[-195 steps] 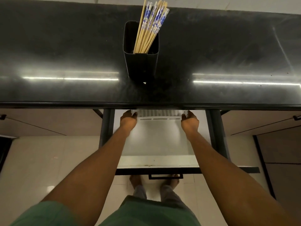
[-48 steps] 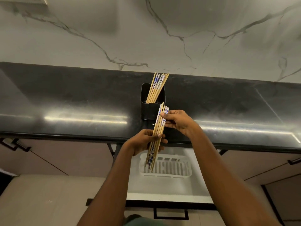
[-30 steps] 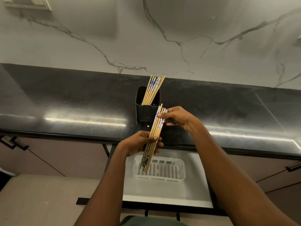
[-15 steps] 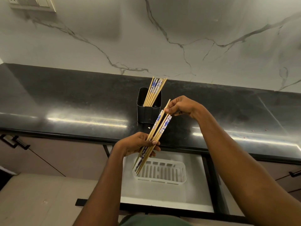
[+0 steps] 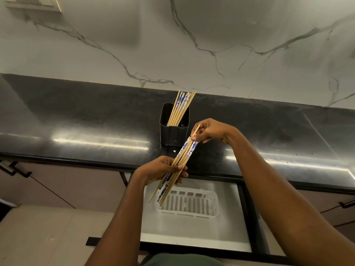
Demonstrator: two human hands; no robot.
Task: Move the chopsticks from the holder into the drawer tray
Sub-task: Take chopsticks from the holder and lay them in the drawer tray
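Observation:
A black square holder (image 5: 174, 131) stands on the dark counter with several wooden chopsticks (image 5: 181, 107) leaning in it, their tops patterned blue and white. My left hand (image 5: 160, 170) grips a slanted bundle of chopsticks (image 5: 183, 157) over the open drawer. My right hand (image 5: 210, 131) pinches the upper end of one chopstick in that bundle, just right of the holder. Below, a white slotted tray (image 5: 189, 204) lies in the drawer with nothing visible in it.
The drawer (image 5: 194, 235) is pulled out under the black countertop (image 5: 76, 121), its dark front edge nearest me. A marble wall rises behind the counter, with a switch plate (image 5: 34, 3) at top left. Cabinet doors with dark handles flank the drawer.
My right hand has dropped slightly toward the bundle's top and still pinches one chopstick. My left hand keeps the bundle at the same slant above the tray.

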